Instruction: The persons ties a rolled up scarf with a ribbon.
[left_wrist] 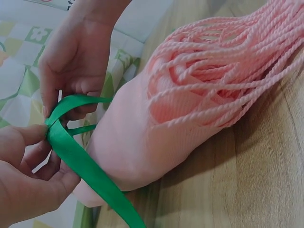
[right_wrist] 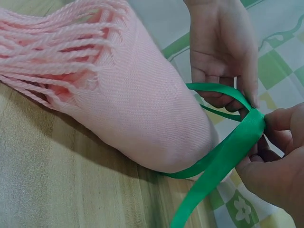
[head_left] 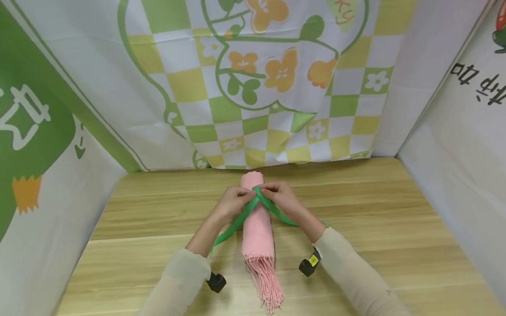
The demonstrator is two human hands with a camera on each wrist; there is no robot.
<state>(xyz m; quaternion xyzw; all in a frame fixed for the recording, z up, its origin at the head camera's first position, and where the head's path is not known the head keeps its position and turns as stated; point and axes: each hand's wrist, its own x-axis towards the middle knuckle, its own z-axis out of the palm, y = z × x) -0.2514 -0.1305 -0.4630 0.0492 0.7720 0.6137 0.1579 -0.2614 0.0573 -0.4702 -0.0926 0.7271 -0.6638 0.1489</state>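
Toward the near edge of the surface [head_left: 373, 276] lies the fringe of a rolled pink scarf [head_left: 257, 225]; farther back, the left hand [head_left: 231, 202] and right hand [head_left: 281, 196] each pinch a green ribbon [head_left: 231, 229] crossed over the roll, with no finished knot or bow visible yet.

The back cloth [head_left: 273, 69] reads "acky" on a green patch.
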